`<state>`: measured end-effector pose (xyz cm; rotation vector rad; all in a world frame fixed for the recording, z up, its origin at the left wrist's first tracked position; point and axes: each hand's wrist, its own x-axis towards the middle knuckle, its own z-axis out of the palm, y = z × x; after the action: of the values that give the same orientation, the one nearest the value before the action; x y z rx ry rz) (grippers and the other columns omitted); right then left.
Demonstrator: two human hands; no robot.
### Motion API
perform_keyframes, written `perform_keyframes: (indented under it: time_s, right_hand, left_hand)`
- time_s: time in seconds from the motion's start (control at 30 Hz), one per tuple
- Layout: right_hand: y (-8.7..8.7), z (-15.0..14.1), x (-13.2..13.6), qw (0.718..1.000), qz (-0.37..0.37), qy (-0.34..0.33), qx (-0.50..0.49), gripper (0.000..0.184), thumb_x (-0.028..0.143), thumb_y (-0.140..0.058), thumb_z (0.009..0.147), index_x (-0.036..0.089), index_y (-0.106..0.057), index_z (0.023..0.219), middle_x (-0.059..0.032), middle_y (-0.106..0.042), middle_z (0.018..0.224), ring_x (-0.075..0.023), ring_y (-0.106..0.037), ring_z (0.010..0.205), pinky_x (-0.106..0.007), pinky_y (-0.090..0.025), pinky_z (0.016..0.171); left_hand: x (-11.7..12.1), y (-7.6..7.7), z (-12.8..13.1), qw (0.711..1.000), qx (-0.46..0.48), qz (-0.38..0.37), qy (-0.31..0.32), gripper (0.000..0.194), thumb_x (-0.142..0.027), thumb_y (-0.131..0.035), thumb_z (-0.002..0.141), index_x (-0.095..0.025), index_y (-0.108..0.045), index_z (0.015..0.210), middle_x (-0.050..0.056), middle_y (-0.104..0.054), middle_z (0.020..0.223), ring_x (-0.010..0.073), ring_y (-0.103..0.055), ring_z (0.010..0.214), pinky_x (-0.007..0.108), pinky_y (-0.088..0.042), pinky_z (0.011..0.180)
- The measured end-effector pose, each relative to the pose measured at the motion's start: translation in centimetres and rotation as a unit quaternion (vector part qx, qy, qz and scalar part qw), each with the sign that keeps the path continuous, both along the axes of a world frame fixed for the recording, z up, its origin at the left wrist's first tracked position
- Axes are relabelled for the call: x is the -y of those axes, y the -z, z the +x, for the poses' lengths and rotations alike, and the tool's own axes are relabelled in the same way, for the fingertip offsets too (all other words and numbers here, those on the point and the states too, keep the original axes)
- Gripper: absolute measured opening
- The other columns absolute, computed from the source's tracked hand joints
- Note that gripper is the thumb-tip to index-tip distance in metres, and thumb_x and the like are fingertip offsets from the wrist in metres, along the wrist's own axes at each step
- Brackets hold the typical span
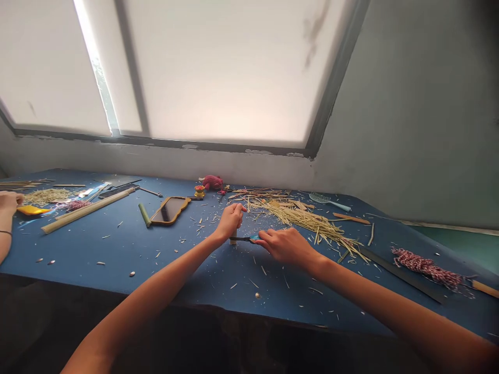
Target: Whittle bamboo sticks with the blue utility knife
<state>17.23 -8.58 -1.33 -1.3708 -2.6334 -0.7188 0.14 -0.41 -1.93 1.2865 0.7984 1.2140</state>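
My left hand (pixel 231 221) is closed just above the tabletop, near its middle. From beneath it shows a short, pale, upright piece that looks like bamboo (pixel 233 241); the rest is hidden by the fingers. My right hand (pixel 286 244) is wrapped around a blue-handled cutting tool (pixel 254 238). Its thin dark blade points left and meets the pale piece under my left hand. Whether it is a knife or scissors I cannot make out. Small pale shavings lie scattered around both hands.
Thin bamboo strips (pixel 307 215) are heaped beyond my right hand. Red-and-white cord (pixel 427 267) and a dark flat strip (pixel 401 274) lie at right. Leftward are a framed mirror (pixel 170 210), a long bamboo length (pixel 89 210) and another person's hand (pixel 10 201). The blue table's front edge (pixel 156 294) is close.
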Motion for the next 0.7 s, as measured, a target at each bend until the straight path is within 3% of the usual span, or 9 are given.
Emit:
perform_keyframes:
  time_s: [0.27,0.53,0.7]
  right_hand:
    - [0.8,-2.5,-0.1,0.999,-0.014,0.025,-0.019,0.052,0.047,-0.011,0.099,0.021,-0.056,0.095,-0.0049,-0.068,0.080,-0.0161,-0.062,0.061,-0.027,-0.017,0.050]
    - [0.5,-0.4,0.5,0.999,-0.003,0.046,-0.025,0.050,0.048,-0.013,0.098,0.021,-0.055,0.093,-0.0041,-0.066,0.079,-0.0160,-0.061,0.062,-0.028,-0.014,0.051]
    - [1.1,-2.3,0.2,0.998,0.000,0.053,-0.032,0.047,0.046,-0.015,0.099,0.020,-0.054,0.094,-0.0056,-0.067,0.082,-0.0174,-0.062,0.067,-0.029,-0.015,0.051]
  left_hand:
    - [-0.7,0.7,0.2,0.999,0.014,-0.003,-0.042,0.021,-0.029,-0.044,0.090,-0.016,-0.049,0.075,-0.011,-0.025,0.043,0.0039,-0.021,0.034,0.018,-0.015,0.038]
    - [-0.4,0.6,0.4,0.999,-0.004,0.022,-0.032,0.025,-0.035,-0.052,0.086,-0.015,-0.053,0.072,-0.010,-0.028,0.042,0.0045,-0.024,0.034,0.019,-0.018,0.039]
    - [-1.0,0.8,0.5,0.998,0.010,0.009,-0.064,0.024,-0.033,-0.049,0.088,-0.015,-0.052,0.072,-0.010,-0.028,0.041,0.0045,-0.022,0.034,0.019,-0.017,0.039]
